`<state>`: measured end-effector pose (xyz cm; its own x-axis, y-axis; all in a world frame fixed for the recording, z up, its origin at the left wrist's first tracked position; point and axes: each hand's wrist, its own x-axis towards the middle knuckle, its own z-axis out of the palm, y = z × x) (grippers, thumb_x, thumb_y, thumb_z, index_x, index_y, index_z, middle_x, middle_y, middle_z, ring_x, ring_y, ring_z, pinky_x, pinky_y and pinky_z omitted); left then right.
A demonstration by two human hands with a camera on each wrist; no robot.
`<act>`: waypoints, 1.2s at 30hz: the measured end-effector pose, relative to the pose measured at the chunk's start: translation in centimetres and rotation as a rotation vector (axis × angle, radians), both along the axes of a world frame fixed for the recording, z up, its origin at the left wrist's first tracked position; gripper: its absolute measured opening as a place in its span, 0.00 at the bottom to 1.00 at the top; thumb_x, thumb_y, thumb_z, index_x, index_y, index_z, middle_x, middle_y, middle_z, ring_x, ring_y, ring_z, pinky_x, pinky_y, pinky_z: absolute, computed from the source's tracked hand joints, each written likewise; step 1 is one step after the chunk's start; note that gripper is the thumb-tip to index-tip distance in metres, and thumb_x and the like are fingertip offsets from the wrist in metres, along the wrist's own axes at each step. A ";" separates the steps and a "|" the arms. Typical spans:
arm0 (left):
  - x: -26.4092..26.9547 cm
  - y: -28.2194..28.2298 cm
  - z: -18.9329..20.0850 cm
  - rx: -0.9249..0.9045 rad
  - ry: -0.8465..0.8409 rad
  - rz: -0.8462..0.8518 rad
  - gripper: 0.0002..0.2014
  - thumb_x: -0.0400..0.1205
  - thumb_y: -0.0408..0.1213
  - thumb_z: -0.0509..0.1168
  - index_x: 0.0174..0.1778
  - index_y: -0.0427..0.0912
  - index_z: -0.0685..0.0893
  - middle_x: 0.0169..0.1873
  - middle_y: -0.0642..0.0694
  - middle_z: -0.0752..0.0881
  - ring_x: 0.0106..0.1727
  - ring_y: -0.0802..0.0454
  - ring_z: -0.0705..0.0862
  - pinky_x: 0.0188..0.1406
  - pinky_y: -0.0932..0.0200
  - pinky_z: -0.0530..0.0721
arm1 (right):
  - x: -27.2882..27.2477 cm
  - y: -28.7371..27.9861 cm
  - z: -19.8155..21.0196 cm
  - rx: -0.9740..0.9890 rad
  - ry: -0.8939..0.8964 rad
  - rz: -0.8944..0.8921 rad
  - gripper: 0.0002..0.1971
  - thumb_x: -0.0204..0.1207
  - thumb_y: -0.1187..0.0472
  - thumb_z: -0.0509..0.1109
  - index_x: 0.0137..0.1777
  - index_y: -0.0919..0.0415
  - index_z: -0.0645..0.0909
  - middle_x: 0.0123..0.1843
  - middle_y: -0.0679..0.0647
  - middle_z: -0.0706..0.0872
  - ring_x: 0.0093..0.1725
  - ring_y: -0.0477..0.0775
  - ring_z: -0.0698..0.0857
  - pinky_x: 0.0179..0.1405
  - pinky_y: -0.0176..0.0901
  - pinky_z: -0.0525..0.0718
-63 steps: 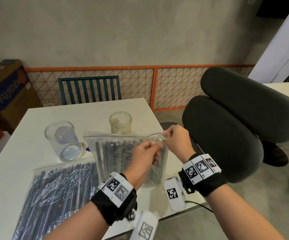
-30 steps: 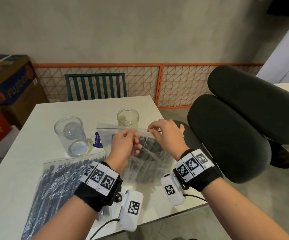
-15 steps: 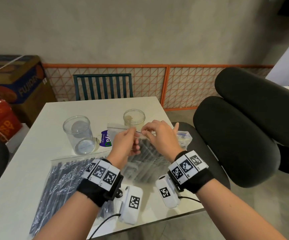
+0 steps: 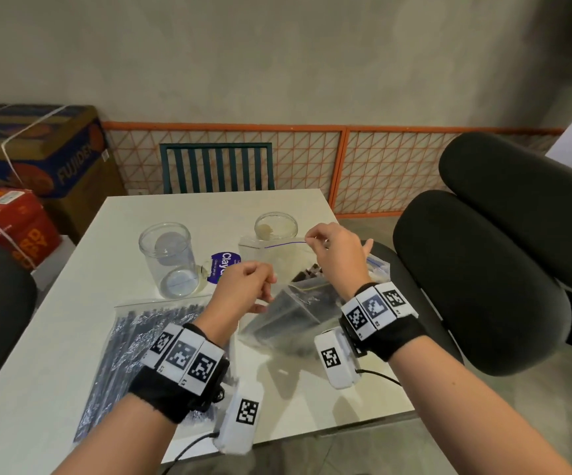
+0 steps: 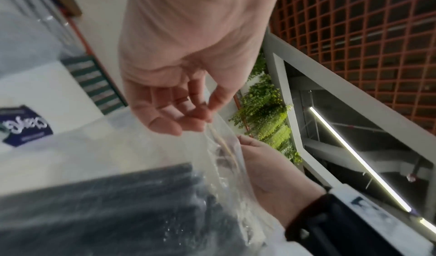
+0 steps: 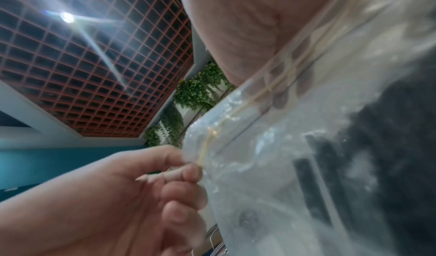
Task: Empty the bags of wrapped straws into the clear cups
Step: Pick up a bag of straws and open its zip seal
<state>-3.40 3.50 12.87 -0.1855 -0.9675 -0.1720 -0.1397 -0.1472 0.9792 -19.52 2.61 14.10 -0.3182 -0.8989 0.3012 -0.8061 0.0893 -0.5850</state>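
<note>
A clear zip bag of dark wrapped straws hangs above the white table, its mouth pulled apart. My left hand pinches the near lip. My right hand pinches the far lip by its purple zip line. In the left wrist view my left hand's fingers pinch the zip strip above the straws. The right wrist view has my right hand partly behind the bag. A tall clear cup and a smaller clear cup stand beyond. A second full bag lies flat at the left.
A purple label lies between the cups. Another crumpled clear bag sits at the table's right edge. Black chair cushions crowd the right side. A green chair stands at the far edge, and boxes are stacked at the left.
My hands have drawn apart, so the bag's zip has come open. The left hand pulled the near lip toward me while the right hand kept the far lip up.
</note>
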 end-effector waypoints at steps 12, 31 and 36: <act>2.1 -1.1 -0.4 0.019 -0.220 0.012 0.10 0.79 0.33 0.60 0.31 0.39 0.77 0.24 0.45 0.78 0.28 0.52 0.81 0.26 0.61 0.79 | -1.7 -0.2 0.0 -0.010 -0.060 -0.124 0.08 0.81 0.61 0.63 0.48 0.53 0.84 0.44 0.45 0.81 0.50 0.54 0.82 0.73 0.72 0.60; 0.3 -4.3 -1.3 0.036 0.080 0.173 0.13 0.86 0.38 0.55 0.35 0.44 0.75 0.34 0.47 0.75 0.28 0.53 0.84 0.20 0.60 0.84 | -5.4 4.4 1.1 0.267 0.027 -0.069 0.10 0.80 0.63 0.61 0.51 0.63 0.84 0.54 0.62 0.84 0.54 0.63 0.82 0.51 0.52 0.83; -0.4 -3.9 -2.4 0.197 0.123 0.100 0.06 0.86 0.38 0.56 0.45 0.43 0.75 0.41 0.48 0.75 0.32 0.53 0.80 0.34 0.54 0.80 | -5.6 4.7 0.0 0.181 -1.129 -0.024 0.11 0.84 0.67 0.58 0.42 0.66 0.78 0.36 0.58 0.79 0.32 0.52 0.82 0.25 0.43 0.87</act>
